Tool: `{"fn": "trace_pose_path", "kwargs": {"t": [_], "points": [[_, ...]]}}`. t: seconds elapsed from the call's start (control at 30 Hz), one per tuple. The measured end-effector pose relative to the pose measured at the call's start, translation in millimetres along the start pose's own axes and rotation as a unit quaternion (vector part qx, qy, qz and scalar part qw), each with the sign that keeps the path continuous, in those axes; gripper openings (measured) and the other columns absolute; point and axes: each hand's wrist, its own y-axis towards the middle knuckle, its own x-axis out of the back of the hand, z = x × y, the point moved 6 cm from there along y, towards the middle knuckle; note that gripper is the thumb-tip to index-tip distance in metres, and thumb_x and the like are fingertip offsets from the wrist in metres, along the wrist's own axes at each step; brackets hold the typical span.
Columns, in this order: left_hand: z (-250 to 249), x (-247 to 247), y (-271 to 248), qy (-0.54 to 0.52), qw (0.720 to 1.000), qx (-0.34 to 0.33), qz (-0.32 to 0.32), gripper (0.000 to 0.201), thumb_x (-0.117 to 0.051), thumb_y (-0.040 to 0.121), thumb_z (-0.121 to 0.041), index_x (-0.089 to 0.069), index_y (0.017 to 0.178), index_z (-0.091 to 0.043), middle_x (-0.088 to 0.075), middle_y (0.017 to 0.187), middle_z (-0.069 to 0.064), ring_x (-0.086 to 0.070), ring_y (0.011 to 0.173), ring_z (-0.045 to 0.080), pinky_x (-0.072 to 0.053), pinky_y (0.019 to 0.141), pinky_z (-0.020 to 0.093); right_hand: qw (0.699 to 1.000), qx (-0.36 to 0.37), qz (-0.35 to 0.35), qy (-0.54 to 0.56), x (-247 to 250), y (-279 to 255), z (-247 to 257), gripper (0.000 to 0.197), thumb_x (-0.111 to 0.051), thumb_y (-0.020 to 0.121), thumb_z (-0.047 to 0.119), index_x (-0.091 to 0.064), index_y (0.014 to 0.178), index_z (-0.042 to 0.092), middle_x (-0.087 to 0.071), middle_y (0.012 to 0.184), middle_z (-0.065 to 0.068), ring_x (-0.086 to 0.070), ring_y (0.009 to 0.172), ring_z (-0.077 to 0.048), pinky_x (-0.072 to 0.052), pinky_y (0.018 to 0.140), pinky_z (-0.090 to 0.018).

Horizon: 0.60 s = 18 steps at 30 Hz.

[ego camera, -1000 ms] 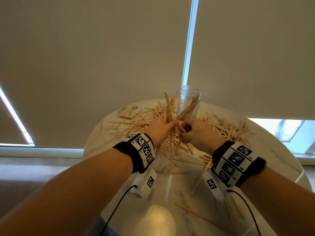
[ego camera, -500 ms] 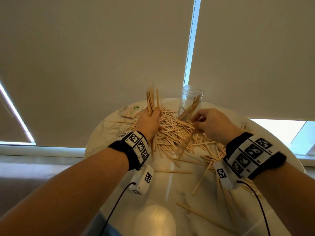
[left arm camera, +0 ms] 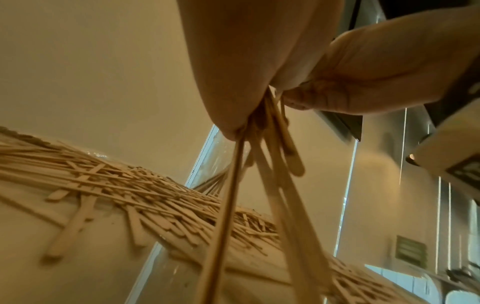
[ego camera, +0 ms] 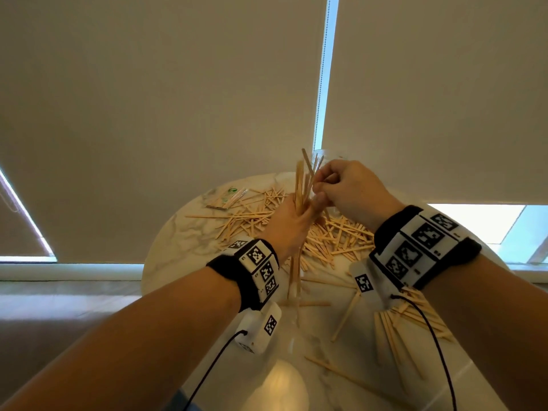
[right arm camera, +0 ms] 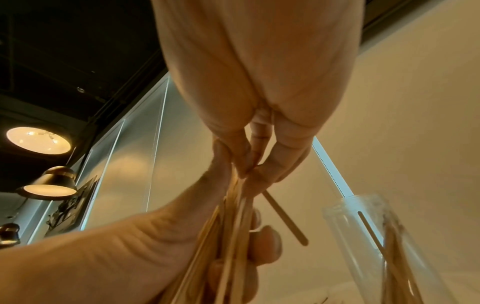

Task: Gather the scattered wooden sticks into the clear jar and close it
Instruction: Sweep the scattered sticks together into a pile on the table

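No readable text; only coded square markers on wristbands (ego camera: 261, 271).

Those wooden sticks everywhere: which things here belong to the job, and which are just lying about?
Job:
bundle of sticks, held by left hand and right hand
scattered sticks
clear jar

Lying about:
small packet
marble table

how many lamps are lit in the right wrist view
2: a round ceiling lamp at the upper left, and a shaded pendant lamp just below it. A third fixture at the left edge is too dark to tell.
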Motion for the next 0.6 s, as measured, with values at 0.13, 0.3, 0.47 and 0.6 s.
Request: {"fn": "trace_pose_path", "kwargs": {"t": [0.13,0.3,0.47,0.6], "points": [[21.7,-3.9,0.3,-0.033,0.998,0.045,0.009,0.034,-0.055,0.095,-0.051,-0.057,0.08,-0.021,-0.05,0.066,-0.005,-0.042,0.06,0.015,-0.037,0.063,0.035,0.994,0.007,-0.076,0.076,14.7,5.3,1.6,0.003,-0.063,0.094,0.016,-0.065,0.097,0.016,-0.071,0.089,-0.004,-0.073,0.08,-0.02,-0.063,0.076,-0.037],[32.1,8.3,2.6,-0.087,0.991,0.088,-0.056,0.027,-0.049,0.1,-0.044,-0.058,0.087,-0.023,-0.048,0.062,-0.009,-0.046,0.06,0.012,-0.04,0.06,0.031,0.994,-0.014,-0.096,0.042,22.8,2.9,-13.6,0.004,-0.065,0.093,0.017,-0.067,0.096,0.015,-0.072,0.089,-0.004,-0.073,0.081,-0.02,-0.062,0.079,-0.042],[19.1,8.2,5.1,-0.163,0.981,0.075,-0.068,0.044,-0.048,0.099,-0.049,-0.054,0.098,-0.005,-0.052,0.065,-0.005,-0.049,0.055,0.01,-0.042,0.051,0.022,0.999,-0.002,0.036,-0.04,-24.8,-21.9,-19.6,0.005,-0.066,0.095,0.017,-0.064,0.099,0.016,-0.071,0.086,-0.001,-0.072,0.074,-0.012,-0.062,0.07,-0.029],[26.1,13.8,7.1,-0.158,0.978,0.094,-0.096,0.035,-0.052,0.101,-0.04,-0.067,0.096,-0.009,-0.068,0.08,0.006,-0.064,0.066,0.017,-0.051,0.056,0.03,0.999,0.027,0.024,-0.036,-37.5,-26.9,-17.0,0.006,-0.065,0.093,0.015,-0.067,0.091,0.021,-0.072,0.081,0.003,-0.071,0.073,-0.013,-0.062,0.074,-0.038]]}}
